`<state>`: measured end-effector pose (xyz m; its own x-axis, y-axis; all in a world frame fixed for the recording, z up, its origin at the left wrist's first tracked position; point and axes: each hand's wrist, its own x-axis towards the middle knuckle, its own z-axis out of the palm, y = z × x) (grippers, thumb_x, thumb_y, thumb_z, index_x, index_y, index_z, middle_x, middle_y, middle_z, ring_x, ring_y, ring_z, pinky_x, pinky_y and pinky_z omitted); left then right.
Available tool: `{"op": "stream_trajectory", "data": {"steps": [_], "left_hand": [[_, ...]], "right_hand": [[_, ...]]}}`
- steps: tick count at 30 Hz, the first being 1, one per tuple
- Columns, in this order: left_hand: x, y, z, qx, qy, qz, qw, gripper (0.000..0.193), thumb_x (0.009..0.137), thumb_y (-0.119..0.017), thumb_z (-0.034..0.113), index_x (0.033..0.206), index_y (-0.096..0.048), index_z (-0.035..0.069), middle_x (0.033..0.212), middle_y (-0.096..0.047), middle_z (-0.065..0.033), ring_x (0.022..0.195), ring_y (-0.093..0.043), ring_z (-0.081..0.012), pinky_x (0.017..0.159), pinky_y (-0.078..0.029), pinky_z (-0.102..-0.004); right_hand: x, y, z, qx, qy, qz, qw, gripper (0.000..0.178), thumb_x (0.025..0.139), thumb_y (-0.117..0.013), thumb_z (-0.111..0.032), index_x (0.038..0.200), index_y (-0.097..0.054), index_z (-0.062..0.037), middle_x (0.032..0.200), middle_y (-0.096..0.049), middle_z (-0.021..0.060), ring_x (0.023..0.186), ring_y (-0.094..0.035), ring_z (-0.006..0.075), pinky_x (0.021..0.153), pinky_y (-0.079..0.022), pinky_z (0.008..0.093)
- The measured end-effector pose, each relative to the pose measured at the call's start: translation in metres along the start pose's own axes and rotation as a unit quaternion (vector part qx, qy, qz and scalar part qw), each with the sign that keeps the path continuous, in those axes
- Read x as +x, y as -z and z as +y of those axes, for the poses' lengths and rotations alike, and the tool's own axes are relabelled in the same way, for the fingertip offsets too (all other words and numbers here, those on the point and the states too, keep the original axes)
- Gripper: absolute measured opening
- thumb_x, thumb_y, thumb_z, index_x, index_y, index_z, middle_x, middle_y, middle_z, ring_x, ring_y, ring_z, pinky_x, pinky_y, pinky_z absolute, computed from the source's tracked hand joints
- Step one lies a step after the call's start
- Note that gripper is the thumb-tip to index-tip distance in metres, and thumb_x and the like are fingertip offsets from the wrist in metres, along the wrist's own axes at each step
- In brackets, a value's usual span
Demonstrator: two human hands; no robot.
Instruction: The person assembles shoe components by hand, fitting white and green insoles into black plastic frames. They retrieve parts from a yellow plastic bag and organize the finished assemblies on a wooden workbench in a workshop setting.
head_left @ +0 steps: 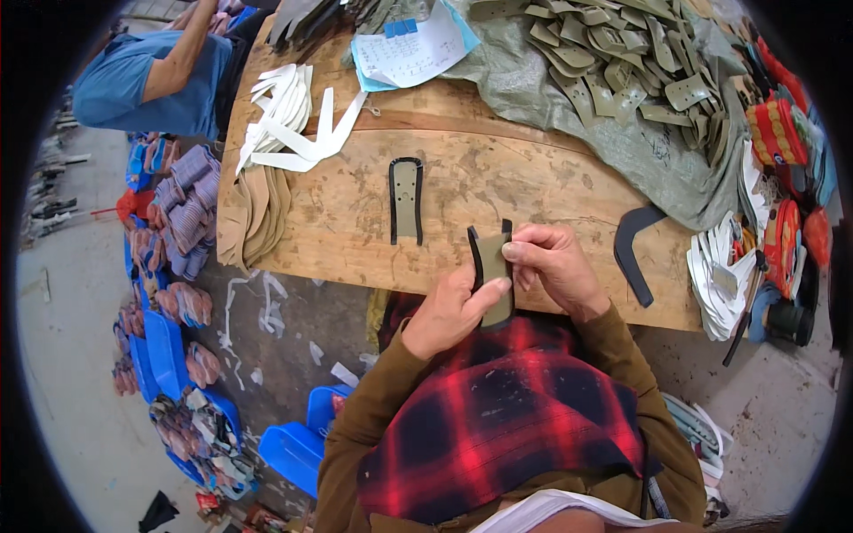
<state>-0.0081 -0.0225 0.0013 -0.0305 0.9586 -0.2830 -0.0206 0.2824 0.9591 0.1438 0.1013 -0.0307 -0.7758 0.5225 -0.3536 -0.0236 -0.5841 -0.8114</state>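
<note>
Holding an olive piece with a black edge strip (491, 266) over the near edge of the table (533, 178), the left hand (449, 311) pinches its lower part while the right hand (555, 265) has its grip clamped on the upper right edge. One finished-looking piece (406, 200) lies flat just beyond on the table; a large heap of bare olive pieces (613, 58) at the far right appears to be left.

At twelve o'clock lies a white paper sheet (410, 49), and at two o'clock a heap of olive cut pieces (613, 62) rests on grey cloth (533, 84). At eleven o'clock are white strips (289, 120); blue bins (164, 351) stand at eight o'clock.
</note>
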Motion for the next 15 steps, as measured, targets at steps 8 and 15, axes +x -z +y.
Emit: {"op": "stream_trajectory", "data": {"steps": [8, 15], "left_hand": [[-0.004, -0.005, -0.004, 0.000, 0.037, -0.039, 0.999, 0.038, 0.097, -0.058, 0.025, 0.125, -0.057, 0.000, 0.109, -0.064, -0.0106, 0.099, -0.060, -0.0160, 0.087, -0.048, -0.0320], [0.008, -0.013, -0.013, -0.053, -0.045, -0.013, 0.997, 0.066, 0.096, -0.053, 0.053, 0.133, -0.049, -0.001, 0.118, -0.059, -0.0067, 0.106, -0.057, -0.0150, 0.091, -0.046, -0.0289]], "right_hand": [[-0.003, -0.016, -0.005, 0.001, 0.061, 0.107, 0.992, 0.022, 0.097, -0.063, -0.017, 0.078, -0.060, -0.0050, 0.062, -0.056, -0.0026, 0.048, -0.050, 0.0046, 0.045, -0.040, 0.0205], [0.002, -0.024, -0.018, -0.007, 0.129, 0.163, 0.978, 0.023, 0.099, -0.061, -0.021, 0.082, -0.059, -0.0052, 0.065, -0.054, -0.0031, 0.050, -0.050, 0.0036, 0.046, -0.040, 0.0193]]}}
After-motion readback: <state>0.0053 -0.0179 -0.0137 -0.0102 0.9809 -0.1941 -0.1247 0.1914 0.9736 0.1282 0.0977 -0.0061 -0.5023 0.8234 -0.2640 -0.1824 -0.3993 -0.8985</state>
